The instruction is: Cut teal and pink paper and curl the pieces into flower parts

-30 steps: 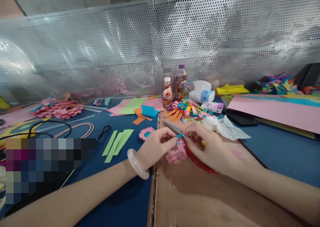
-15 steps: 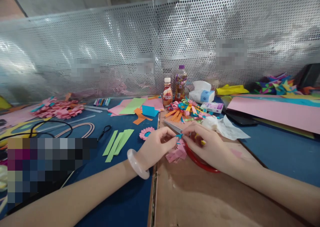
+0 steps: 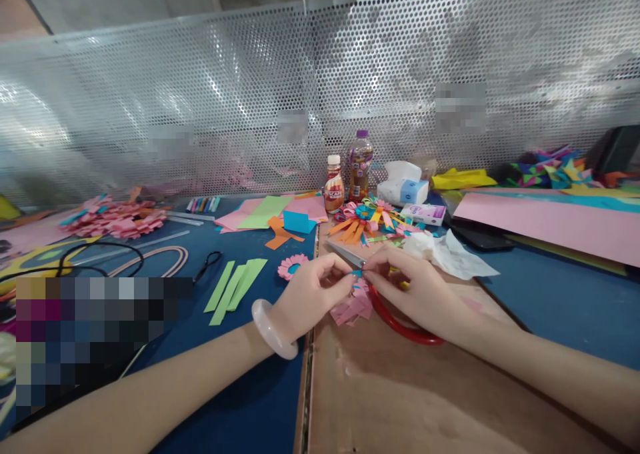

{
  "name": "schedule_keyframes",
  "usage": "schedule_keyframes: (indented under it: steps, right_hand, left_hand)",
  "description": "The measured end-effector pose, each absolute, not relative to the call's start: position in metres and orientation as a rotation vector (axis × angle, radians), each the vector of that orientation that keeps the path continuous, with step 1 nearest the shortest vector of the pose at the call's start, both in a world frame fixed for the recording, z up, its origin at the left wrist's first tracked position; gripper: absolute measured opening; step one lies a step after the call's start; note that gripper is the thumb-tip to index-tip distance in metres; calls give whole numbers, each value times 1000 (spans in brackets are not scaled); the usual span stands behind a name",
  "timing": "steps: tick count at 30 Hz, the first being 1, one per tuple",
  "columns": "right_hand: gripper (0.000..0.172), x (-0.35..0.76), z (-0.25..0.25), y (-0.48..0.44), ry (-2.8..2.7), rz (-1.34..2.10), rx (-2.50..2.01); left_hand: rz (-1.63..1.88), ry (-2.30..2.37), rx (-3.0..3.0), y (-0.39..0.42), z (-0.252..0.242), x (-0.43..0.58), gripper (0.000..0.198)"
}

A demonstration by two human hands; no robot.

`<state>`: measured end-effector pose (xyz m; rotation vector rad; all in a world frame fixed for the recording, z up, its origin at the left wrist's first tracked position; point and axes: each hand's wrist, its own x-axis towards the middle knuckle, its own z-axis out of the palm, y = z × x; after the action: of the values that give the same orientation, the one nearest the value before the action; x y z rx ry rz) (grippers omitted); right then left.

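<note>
Between the fingertips of both hands is a small strip of blue paper [image 3: 357,274], mostly hidden by the fingers. My left hand [image 3: 320,284], with a pale bangle on its wrist, pinches its left end. Fingers of my right hand [image 3: 417,291] are closed on the other end. Red-handled scissors [image 3: 410,334] lie on the board beneath my right hand, their blades pointing away to the left. Pink paper pieces [image 3: 353,307] rest under the hands. Just beyond my left hand sits a pink paper flower [image 3: 291,267] with a blue centre.
Green paper strips [image 3: 237,291] lie left of my hands. Beyond them are coloured sheets [image 3: 265,213], a heap of paper strips [image 3: 373,221], two bottles [image 3: 334,186], a tissue pack [image 3: 404,186] and a crumpled tissue [image 3: 450,254]. A perforated metal screen [image 3: 240,107] stands behind.
My fingertips have shifted slightly around the blue paper strip, and less of it shows above them. The scissors and the other things on the table stay in place.
</note>
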<state>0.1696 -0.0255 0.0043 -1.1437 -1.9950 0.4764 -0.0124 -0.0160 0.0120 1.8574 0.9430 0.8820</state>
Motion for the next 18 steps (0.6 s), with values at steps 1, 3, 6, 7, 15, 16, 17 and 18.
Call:
schedule_keyframes:
  steps: [1, 3, 6, 7, 15, 16, 17, 18]
  right_hand:
    - [8, 170, 4, -25, -2000, 486, -1139]
    - [9, 170, 4, -25, -2008, 504, -1129]
    - [10, 171, 4, -25, -2008, 534, -1136]
    - [10, 171, 4, -25, -2004, 543, -1145]
    - [10, 171, 5, -25, -1992, 563, -1157]
    - [10, 171, 5, -25, -1992, 564, -1157]
    - [9, 170, 5, -25, -1992, 564, -1156]
    - [9, 170, 5, -25, -1994, 567, -1154]
  left_hand:
    - [878, 942, 1862, -16, 12, -12, 13]
    - [880, 941, 1871, -16, 12, -12, 12]
    - [889, 938, 1876, -16, 11, -13, 12]
    - [892, 937, 1878, -16, 11, -13, 12]
    - [891, 975, 1917, -17, 12, -13, 11]
    - [891, 980, 1922, -17, 12, -12, 11]
    - [891, 984, 1926, -17, 12, -12, 11]
    - [892, 986, 1929, -17, 12, -12, 12]
